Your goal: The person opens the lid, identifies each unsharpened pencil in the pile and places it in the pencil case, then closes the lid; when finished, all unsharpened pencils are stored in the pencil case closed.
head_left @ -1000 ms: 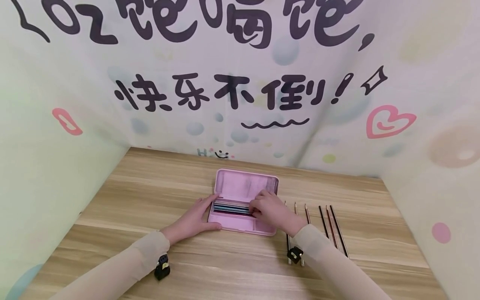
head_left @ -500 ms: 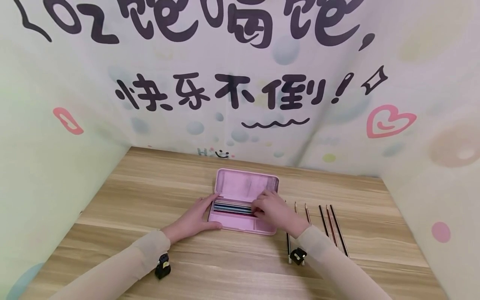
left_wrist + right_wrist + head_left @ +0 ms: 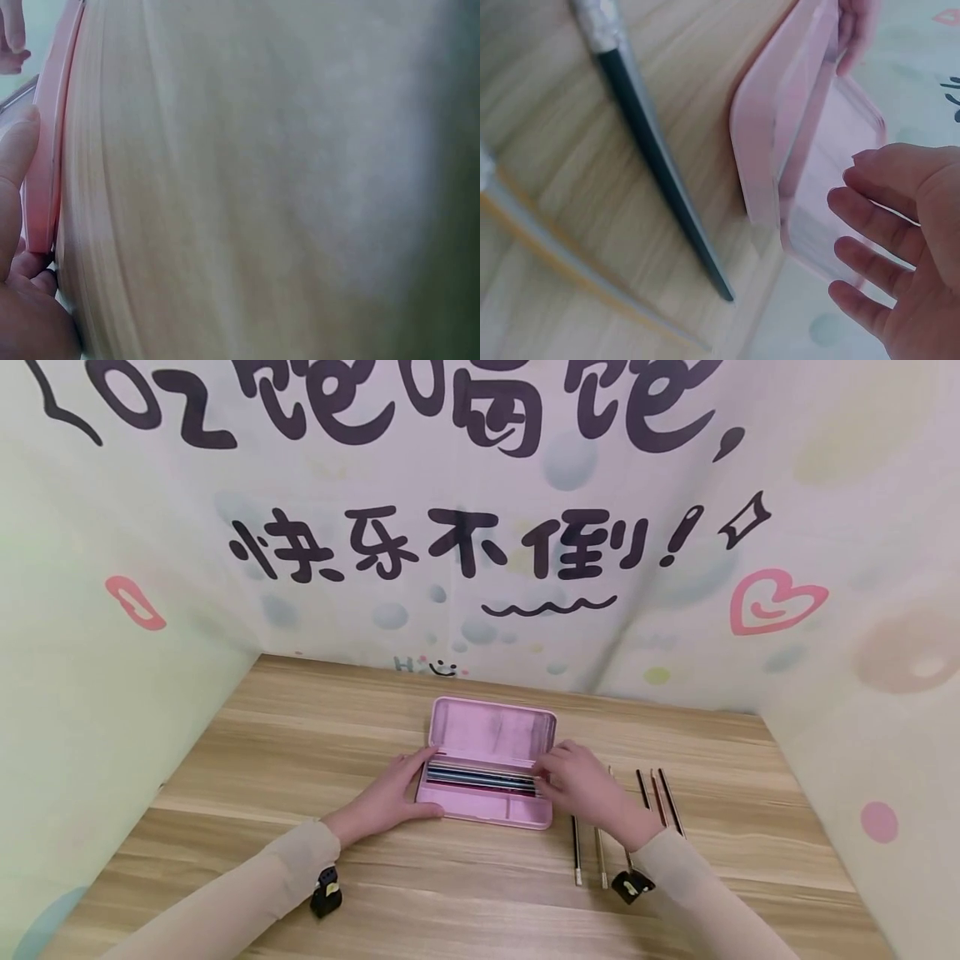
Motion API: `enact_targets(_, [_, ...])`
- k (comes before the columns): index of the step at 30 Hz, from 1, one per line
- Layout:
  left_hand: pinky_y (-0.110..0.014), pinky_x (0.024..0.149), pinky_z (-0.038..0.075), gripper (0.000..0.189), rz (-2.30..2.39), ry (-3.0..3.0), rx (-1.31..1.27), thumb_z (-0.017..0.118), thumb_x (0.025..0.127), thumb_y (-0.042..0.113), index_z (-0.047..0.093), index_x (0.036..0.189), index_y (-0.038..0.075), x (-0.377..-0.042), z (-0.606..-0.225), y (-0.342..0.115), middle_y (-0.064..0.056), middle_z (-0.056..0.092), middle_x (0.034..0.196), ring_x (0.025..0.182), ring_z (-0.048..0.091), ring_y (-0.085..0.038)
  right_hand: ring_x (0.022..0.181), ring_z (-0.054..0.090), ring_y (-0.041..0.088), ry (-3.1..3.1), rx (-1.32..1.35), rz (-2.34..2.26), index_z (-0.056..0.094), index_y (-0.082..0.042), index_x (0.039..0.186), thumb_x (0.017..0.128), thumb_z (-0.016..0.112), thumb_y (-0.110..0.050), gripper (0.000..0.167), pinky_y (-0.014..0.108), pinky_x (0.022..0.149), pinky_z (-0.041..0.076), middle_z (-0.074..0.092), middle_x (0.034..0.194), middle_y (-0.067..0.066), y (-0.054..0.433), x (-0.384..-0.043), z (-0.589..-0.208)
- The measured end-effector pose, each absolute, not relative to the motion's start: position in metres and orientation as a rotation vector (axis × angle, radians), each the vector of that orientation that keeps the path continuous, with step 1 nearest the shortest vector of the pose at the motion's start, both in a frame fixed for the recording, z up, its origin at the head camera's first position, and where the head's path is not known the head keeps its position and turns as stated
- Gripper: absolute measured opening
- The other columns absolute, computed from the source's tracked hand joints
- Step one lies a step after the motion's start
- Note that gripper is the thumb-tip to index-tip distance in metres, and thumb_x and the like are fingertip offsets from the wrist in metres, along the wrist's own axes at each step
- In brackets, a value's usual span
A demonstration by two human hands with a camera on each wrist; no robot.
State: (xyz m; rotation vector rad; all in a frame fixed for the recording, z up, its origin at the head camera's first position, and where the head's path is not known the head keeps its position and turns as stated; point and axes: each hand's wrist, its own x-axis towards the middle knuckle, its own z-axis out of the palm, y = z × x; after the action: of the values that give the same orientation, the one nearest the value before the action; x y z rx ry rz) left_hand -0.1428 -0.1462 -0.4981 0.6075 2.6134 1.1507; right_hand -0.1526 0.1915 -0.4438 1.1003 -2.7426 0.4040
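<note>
Woodgrain tabletop [image 3: 300, 747], lettered backdrop [image 3: 337, 610]; left hand [image 3: 384, 806] around pink case [image 3: 483, 731], right hand [image 3: 581, 782] spread.

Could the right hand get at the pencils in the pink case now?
Probably yes: the right hand is at the right end of the pencils, apparently empty, and the lid of the pink case is tipped back, leaving the way free.

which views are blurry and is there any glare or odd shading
Head view: wall lettering crisp, light fairly even, no strong glare; left wrist view: table mostly smeared, with a pale haze toward upper right and a dark band down the right edge; right wrist view: both sticks soft, right hand clearer.
</note>
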Motion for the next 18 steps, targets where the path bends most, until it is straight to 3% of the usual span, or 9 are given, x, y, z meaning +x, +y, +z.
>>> enact_targets(9, [-0.065,0.126,0.018,0.099,1.15,2.608,0.603,0.085,0.088,0.038,0.029,0.163,0.005,-0.142,-0.498,-0.146,-0.025,0.037,0.163,0.151,0.026,-0.053,0.098,0.063,0.022,-2.811,0.988,0.458,0.075,-0.009,0.107,0.095,0.077,-0.016,0.014,0.045,0.09,0.057,0.072,0.093,-0.004,0.215,-0.136,-0.429])
enact_targets(18, [-0.068,0.123,0.023,0.1,1.158,2.603,0.588,0.085,0.088,0.039,0.029,0.164,0.007,-0.142,-0.501,-0.147,-0.026,0.037,0.163,0.151,0.023,-0.056,0.093,0.062,0.02,-2.708,0.976,0.428,0.074,-0.009,0.104,0.091,0.079,-0.01,0.014,0.043,0.084,0.057,0.068,0.089,-0.005,0.24,-0.122,-0.425])
